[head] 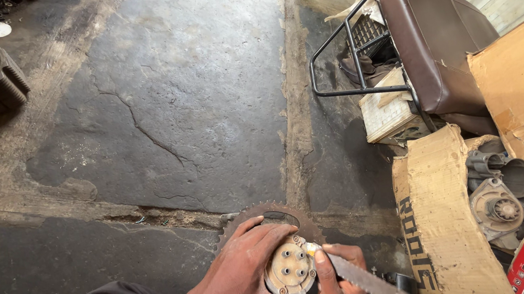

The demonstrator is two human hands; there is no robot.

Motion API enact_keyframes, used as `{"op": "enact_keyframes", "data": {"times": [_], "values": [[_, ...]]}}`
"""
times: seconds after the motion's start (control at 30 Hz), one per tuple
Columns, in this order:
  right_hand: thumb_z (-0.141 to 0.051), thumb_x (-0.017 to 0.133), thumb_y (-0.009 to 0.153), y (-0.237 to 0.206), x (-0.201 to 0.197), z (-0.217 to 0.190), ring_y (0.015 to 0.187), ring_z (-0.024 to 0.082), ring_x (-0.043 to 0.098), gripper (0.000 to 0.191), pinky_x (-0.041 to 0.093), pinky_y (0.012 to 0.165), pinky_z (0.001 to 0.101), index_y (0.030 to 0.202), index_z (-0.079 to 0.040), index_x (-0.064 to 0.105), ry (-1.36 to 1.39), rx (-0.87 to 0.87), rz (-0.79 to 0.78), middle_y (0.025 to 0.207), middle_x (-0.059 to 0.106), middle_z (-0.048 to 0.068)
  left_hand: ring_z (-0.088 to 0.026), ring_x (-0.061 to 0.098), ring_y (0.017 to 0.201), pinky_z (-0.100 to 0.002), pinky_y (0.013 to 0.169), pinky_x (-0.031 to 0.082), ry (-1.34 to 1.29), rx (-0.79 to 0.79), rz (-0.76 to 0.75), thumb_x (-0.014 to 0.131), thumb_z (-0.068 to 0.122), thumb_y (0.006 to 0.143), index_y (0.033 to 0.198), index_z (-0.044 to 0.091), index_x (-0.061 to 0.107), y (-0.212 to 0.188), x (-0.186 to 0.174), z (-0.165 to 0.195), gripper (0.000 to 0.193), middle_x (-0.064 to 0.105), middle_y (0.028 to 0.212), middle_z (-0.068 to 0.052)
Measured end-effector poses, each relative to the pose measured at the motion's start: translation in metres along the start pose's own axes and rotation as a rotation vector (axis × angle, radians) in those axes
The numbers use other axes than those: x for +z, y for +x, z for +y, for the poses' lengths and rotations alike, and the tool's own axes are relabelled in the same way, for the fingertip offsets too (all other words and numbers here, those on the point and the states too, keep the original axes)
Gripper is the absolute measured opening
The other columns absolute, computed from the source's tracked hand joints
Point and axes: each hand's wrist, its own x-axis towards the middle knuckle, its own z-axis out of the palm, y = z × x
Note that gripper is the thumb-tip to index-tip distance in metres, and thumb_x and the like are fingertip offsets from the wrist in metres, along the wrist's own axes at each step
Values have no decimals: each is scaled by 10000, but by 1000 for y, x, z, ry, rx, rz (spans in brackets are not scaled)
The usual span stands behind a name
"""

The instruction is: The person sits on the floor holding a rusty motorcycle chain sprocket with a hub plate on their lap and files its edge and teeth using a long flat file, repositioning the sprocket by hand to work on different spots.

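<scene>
The left hand gripped a rusty toothed steel sprocket with tan round hub; beside the hub, the right hand clenched a flat metal file. It looked heavy, rigid, best held by its rim.

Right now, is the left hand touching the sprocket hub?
Touching. The head view shows the left hand wrapped over the toothed sprocket, its fingers lying against the round tan hub. The right hand presses a flat metal blade at the hub's edge.
</scene>
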Motion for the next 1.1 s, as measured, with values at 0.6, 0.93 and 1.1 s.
{"op": "enact_keyframes", "data": {"times": [0.6, 0.93, 1.1], "values": [[78, 659, 844, 1, -3, 3, 641, 93, 498, 166, 391, 602, 222, 1009, 63, 643, 124, -56, -66, 793, 610, 99, -308, 591, 1331, -530, 1221, 295, -15, 16, -1, 937, 529, 612, 1433, 48, 526, 0, -2, 0, 1037, 646, 1347, -140], [96, 710, 823, -2, -17, 2, 563, 99, 515, 94, 405, 475, 232, 911, 81, 680, 158, 24, -211, 799, 620, 136, -298, 613, 1310, -519, 1220, 312, -23, 19, 18, 947, 466, 580, 1406, 70, 549, 2, -3, 4, 999, 668, 1317, -123], [11, 650, 906, -1, -5, -3, 504, 91, 498, 100, 394, 437, 214, 970, 83, 677, 236, -25, -86, 764, 611, 127, -302, 615, 1310, -517, 1213, 335, -5, 66, 54, 948, 471, 590, 1408, 63, 539, -1, 0, 2, 1002, 661, 1332, -132]]}}
